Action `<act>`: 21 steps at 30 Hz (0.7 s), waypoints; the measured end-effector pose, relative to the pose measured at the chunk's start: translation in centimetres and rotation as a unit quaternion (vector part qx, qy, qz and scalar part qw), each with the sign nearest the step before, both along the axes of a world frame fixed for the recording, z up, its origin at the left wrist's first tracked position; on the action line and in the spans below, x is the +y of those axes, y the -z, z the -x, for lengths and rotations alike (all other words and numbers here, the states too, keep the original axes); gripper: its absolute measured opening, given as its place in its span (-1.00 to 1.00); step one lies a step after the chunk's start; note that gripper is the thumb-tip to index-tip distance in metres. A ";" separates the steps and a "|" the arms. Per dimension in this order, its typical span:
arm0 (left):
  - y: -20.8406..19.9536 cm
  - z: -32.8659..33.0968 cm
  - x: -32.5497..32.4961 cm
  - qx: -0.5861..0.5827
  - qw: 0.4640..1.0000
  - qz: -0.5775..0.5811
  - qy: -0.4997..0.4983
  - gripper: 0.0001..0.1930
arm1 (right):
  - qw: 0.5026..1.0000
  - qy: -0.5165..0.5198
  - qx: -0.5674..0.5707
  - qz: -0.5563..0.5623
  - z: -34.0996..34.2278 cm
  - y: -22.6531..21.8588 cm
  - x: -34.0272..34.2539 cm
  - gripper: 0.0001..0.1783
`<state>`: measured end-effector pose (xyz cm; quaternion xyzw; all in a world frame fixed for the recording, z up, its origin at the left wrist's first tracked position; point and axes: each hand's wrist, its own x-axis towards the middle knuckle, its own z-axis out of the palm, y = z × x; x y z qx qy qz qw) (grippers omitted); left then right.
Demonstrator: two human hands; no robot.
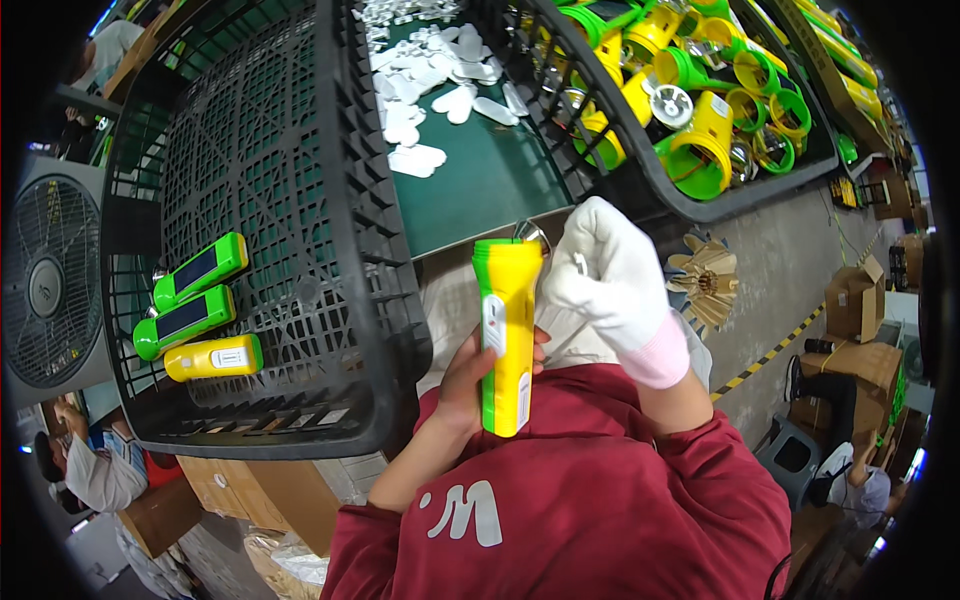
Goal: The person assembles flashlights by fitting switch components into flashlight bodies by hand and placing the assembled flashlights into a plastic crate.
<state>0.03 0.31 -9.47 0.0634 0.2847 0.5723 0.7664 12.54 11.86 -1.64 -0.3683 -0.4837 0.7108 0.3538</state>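
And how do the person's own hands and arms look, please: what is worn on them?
The right hand wears a white fabric glove with a pale pink cuff. The left hand is bare, without a glove. Both sleeves are dark red and plain, leaving part of each forearm uncovered.

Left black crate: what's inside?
Two green flashlights, solar panels up, and a yellow-and-green flashlight, label up. Their undersides, and the crate floor beneath them, are covered.
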 end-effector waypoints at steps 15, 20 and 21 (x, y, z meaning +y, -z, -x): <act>-1.6 -2.3 1.4 0.054 0.996 -0.060 -0.024 -0.30 | 0.999 0.031 0.019 -0.006 -5.3 0.0 -2.7 -0.71; -2.8 -3.0 1.6 0.095 0.993 -0.057 -0.042 -0.38 | 0.988 -0.001 0.106 0.113 -5.8 0.3 -2.4 -0.78; -2.8 -3.1 1.6 0.096 0.993 -0.056 -0.041 -0.38 | 0.988 0.000 0.107 0.114 -5.8 0.4 -2.4 -0.78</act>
